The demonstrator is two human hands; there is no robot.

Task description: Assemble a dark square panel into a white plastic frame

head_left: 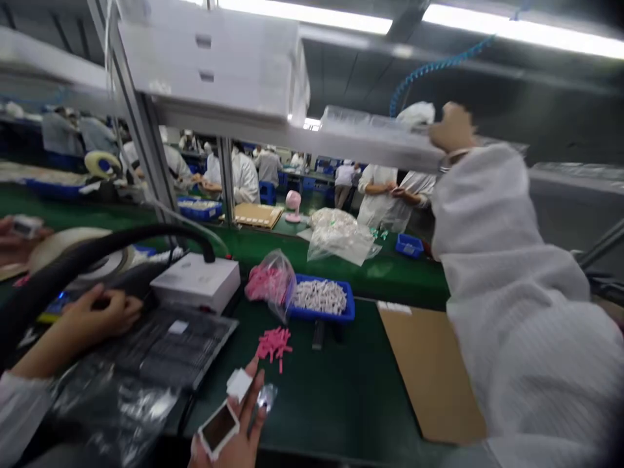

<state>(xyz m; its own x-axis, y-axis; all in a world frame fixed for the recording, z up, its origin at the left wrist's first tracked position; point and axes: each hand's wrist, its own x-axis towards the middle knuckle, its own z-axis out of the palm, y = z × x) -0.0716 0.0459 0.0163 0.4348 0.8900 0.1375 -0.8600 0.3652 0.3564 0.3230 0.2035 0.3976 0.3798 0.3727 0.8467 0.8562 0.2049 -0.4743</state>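
Observation:
My right hand comes up from the bottom edge, holding a white-framed phone-like device with a dark face. A small white square piece and a scrap of transparent film sit at its fingers. Just above lies a loose pile of pink pieces on the green bench mat. My left hand lies curled on a dark object beside a white box, over a stack of black plastic sleeves. What it grips is partly hidden.
A transparent bag of pink pieces leans on a blue tray of white parts. A cardboard sheet lies right. A black hose arcs overhead. A co-worker's white sleeve fills the right, its hand raised to a white shelf.

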